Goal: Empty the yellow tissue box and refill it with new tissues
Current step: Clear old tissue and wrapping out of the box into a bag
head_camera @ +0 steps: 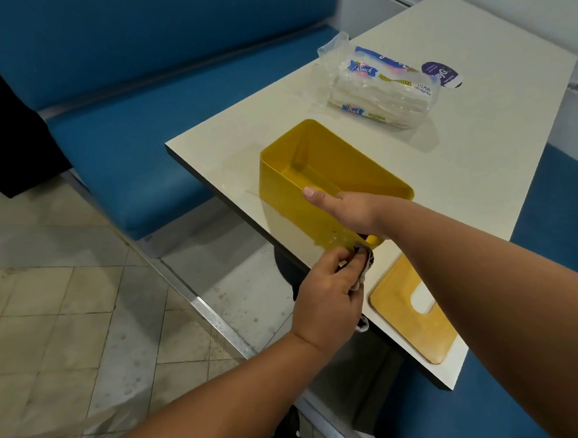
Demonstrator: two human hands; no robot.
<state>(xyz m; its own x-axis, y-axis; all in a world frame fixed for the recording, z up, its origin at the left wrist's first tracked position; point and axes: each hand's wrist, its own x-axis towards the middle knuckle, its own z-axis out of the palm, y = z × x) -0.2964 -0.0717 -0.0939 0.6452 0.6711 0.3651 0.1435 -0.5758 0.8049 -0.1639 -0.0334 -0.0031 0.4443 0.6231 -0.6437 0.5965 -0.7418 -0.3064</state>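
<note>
Right, biggest first: blue padded bench seat [122,132] runs along the left of the cream rectangular counter [472,170]. On the counter near its close end, yellow plastic tissue box [303,192], lid off, open side up, nothing visible inside. Farther back on the counter, well apart from the box, clear plastic pack of white paper towels with blue and yellow print [382,88]; a small dark purple round label [439,73] lies just beyond it. Flat wooden lid with a rounded slot [411,306] lies on the counter just beside the box, toward me. My right hand [346,211] grips the box's near wall, thumb straight along the rim. My left hand [326,300] pinches a small crumpled grey-white rag [467,269] against the box's near bottom corner. Hands are close together, not touching.
</note>
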